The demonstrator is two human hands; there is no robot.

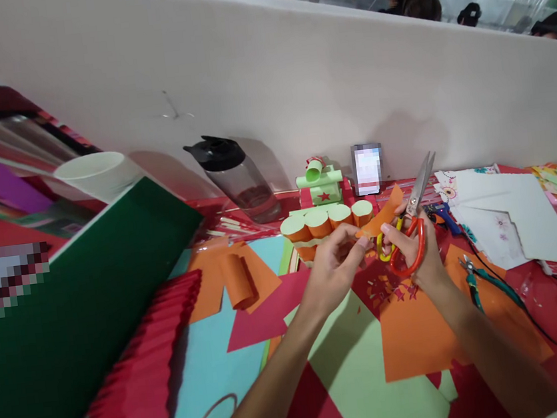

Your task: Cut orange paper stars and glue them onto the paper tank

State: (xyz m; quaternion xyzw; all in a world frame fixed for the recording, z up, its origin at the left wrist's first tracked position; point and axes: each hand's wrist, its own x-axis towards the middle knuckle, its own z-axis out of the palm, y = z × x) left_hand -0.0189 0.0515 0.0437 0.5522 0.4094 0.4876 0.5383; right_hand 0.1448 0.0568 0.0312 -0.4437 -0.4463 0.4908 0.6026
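Observation:
Between both hands is a small strip of orange paper (382,216). My left hand (333,273) pinches its lower left end. My right hand (422,253) has a pair of scissors (417,203) with red and yellow handles hanging on its fingers, blades pointing up and away. Its thumb and fingertips also touch the right side of the strip. Just behind my left hand stands a row of orange paper rolls with pale green tops (317,221). Beyond them sits a light green paper model (321,187) with a red star. Small red and orange scraps (393,290) lie beneath my hands.
Orange (410,348) and pale green sheets (361,367) cover the red table. Green-handled pliers (493,282) and a black cable lie at right, near white papers (514,209). A tilted-looking water bottle (242,179), a phone (368,168) and a green board (93,310) stand around. A white partition (269,89) rises behind.

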